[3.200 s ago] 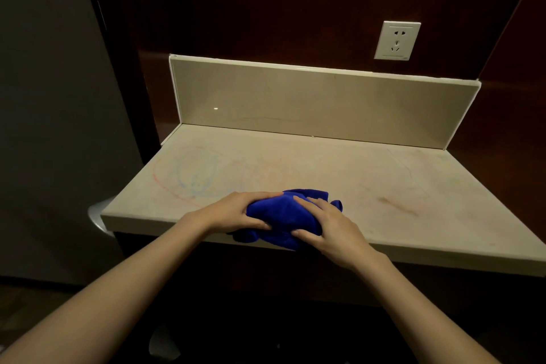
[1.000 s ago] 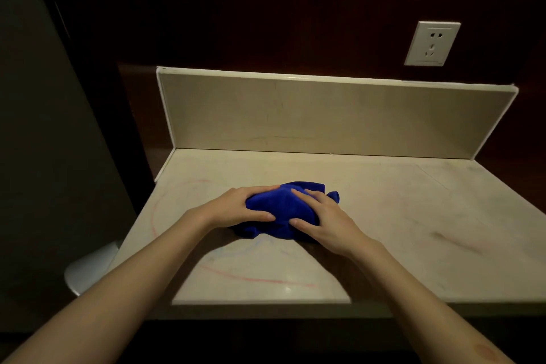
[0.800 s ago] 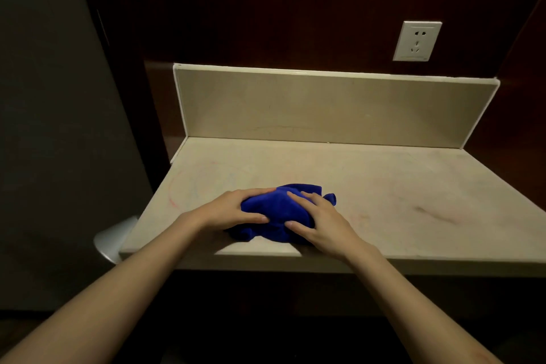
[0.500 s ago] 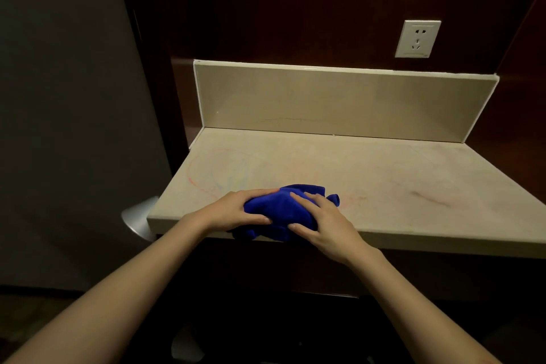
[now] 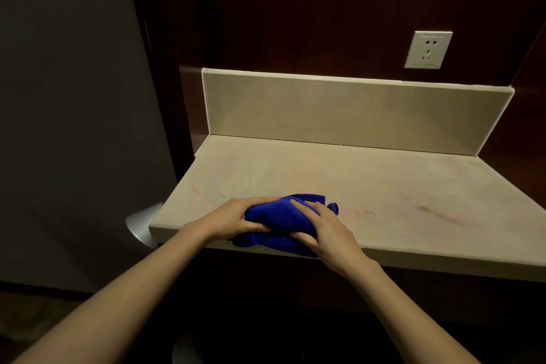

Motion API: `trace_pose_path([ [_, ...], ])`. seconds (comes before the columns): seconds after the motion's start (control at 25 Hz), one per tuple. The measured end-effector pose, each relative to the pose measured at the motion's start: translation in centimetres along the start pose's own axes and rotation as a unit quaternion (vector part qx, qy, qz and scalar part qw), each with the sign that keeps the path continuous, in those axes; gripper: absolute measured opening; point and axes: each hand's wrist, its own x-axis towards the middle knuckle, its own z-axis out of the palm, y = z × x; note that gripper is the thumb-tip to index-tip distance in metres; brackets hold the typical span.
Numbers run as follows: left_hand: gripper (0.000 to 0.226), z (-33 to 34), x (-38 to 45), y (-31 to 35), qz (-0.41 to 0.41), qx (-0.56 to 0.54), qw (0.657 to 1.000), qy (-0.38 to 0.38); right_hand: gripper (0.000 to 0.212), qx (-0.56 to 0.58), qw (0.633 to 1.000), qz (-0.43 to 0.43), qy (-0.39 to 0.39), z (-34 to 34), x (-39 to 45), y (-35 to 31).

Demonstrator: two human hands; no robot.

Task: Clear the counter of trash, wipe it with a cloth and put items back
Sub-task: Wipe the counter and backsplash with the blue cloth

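At the desk's front edge, near its left corner, my left hand and right hand press a bunched blue cloth, fingers clamped on it.

The blue cloth was further back on the counter a second ago, near the middle of the frame. Now it sits right at the front edge, and a bit of it hangs over that edge. The left hand and the right hand came back with it, both pressed on the cloth as before.

The view has swung to the left too. The counter now sits more to the right of the frame, and the grey wall fills more of the left side. The white socket has moved to the upper right.
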Motion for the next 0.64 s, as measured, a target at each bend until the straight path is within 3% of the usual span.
trace_pose_path([
  [0.64, 0.059, -7.9, 14.0, -8.3, 0.013, 0.023, 1.000, 0.001, 0.060, -0.023, 0.999, 0.028, 0.033, 1.7, 16.8, 4.7],
])
